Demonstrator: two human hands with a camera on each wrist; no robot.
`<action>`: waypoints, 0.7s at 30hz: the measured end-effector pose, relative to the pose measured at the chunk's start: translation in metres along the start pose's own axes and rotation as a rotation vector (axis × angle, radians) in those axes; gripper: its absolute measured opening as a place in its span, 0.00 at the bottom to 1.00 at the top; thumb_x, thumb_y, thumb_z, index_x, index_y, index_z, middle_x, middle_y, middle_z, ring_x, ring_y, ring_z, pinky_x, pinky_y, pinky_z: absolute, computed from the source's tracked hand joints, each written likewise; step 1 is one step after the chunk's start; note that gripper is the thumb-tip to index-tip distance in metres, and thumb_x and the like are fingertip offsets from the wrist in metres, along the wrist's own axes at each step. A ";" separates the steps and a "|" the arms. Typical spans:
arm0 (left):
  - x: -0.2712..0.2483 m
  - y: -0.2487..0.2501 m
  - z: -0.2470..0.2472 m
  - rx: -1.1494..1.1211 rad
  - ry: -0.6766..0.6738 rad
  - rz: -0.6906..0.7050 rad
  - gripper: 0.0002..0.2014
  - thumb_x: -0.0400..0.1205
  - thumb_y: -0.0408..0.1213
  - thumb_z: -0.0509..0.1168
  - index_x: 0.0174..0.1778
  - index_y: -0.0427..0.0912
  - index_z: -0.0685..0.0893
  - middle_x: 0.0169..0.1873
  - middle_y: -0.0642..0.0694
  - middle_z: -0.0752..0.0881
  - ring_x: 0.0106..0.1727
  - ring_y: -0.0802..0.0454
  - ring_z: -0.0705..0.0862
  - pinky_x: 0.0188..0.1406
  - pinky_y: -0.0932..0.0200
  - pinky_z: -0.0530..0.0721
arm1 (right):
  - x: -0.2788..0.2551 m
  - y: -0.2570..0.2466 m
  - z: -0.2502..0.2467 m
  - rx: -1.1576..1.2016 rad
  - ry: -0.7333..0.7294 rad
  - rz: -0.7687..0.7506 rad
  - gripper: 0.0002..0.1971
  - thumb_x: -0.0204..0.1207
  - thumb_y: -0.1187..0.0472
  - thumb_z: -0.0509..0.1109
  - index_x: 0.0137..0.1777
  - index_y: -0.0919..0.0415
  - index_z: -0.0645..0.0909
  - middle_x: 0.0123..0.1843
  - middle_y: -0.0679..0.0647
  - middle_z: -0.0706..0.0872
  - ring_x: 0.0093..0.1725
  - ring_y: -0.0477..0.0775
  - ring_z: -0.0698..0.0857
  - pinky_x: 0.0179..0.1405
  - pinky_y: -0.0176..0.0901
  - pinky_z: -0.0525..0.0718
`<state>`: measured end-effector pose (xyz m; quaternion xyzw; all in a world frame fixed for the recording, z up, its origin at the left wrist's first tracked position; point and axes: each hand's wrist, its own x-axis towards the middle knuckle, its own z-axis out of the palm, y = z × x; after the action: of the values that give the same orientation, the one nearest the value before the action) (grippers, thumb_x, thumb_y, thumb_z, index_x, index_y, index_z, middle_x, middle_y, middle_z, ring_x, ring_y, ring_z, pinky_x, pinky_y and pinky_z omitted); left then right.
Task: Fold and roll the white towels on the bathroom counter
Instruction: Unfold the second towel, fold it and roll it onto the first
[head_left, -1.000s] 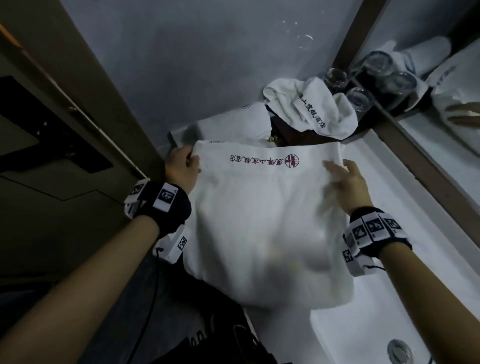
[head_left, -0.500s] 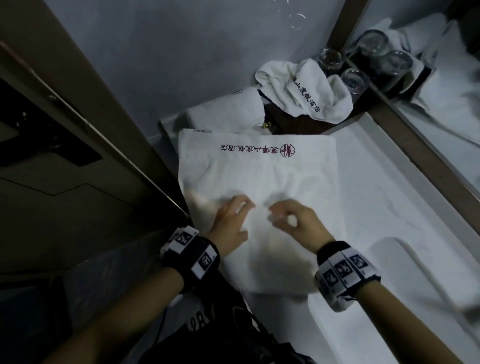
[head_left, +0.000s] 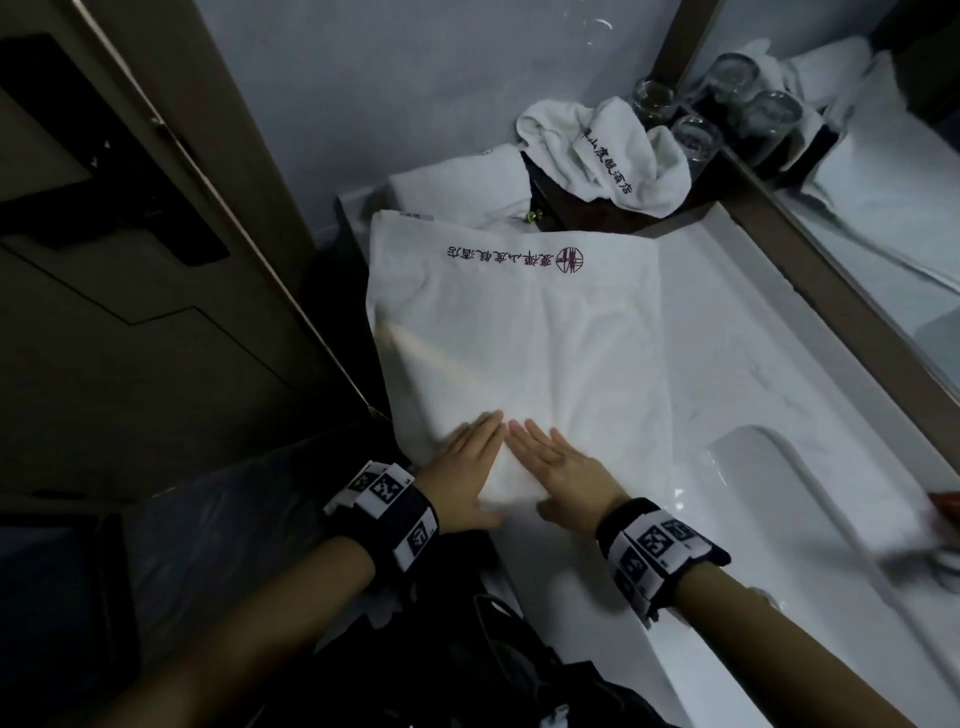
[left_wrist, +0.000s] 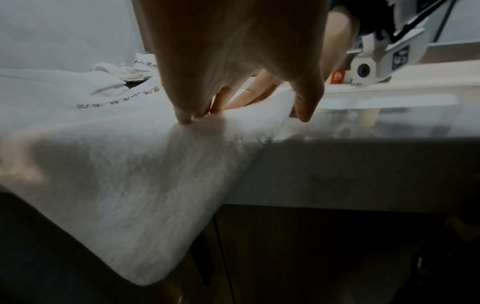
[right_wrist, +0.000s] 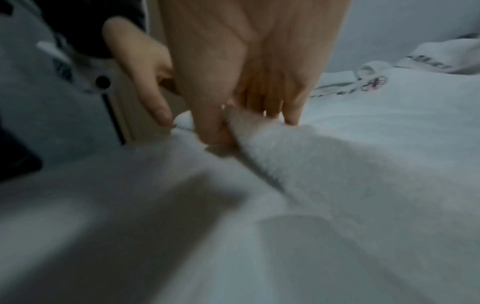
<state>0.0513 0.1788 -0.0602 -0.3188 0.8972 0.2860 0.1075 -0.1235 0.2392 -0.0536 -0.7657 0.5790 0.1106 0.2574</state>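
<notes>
Nearest us, our left hand and right hand lie side by side on the near end of the towel, fingers straight and pointing away from us, palms pressing down. The two hands are just beside each other, the fingertips almost meeting. In the wrist views each thumb seems tucked at the near hem while the fingers lie flat on top, so we judge this as pressing, not gripping, though the right wrist view is blurred.

The towel is spread on the counter, its near left corner hanging over the front edge. Its long axis runs straight away from our hands toward the wall, with the red printed line across the far end. Both hands sit equally near the hem, so a roll would likely start here and travel forward along that axis.

Beyond it lie a folded towel, a crumpled towel and glasses by the mirror.
</notes>
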 end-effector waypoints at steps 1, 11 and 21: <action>-0.001 0.001 0.002 0.030 -0.013 -0.014 0.50 0.73 0.52 0.67 0.79 0.34 0.41 0.82 0.41 0.40 0.83 0.49 0.38 0.82 0.55 0.38 | 0.000 -0.005 0.000 -0.073 0.061 -0.008 0.42 0.70 0.74 0.64 0.80 0.65 0.44 0.83 0.60 0.45 0.83 0.59 0.47 0.82 0.46 0.44; -0.012 0.011 -0.006 0.119 0.263 -0.145 0.21 0.76 0.34 0.61 0.65 0.37 0.72 0.64 0.38 0.80 0.68 0.44 0.75 0.81 0.57 0.47 | -0.023 -0.007 -0.043 0.086 0.226 0.149 0.17 0.76 0.62 0.61 0.65 0.60 0.74 0.58 0.59 0.83 0.54 0.66 0.83 0.48 0.51 0.77; -0.049 -0.044 -0.053 -0.155 0.460 -0.358 0.10 0.75 0.34 0.55 0.33 0.34 0.79 0.41 0.28 0.85 0.46 0.32 0.84 0.44 0.43 0.80 | -0.057 0.041 -0.067 0.184 0.458 0.628 0.07 0.66 0.63 0.69 0.44 0.57 0.83 0.42 0.59 0.87 0.45 0.66 0.84 0.38 0.44 0.70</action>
<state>0.1161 0.1449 -0.0180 -0.5354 0.8031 0.2505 -0.0745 -0.1883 0.2430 0.0183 -0.5302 0.8346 -0.0419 0.1431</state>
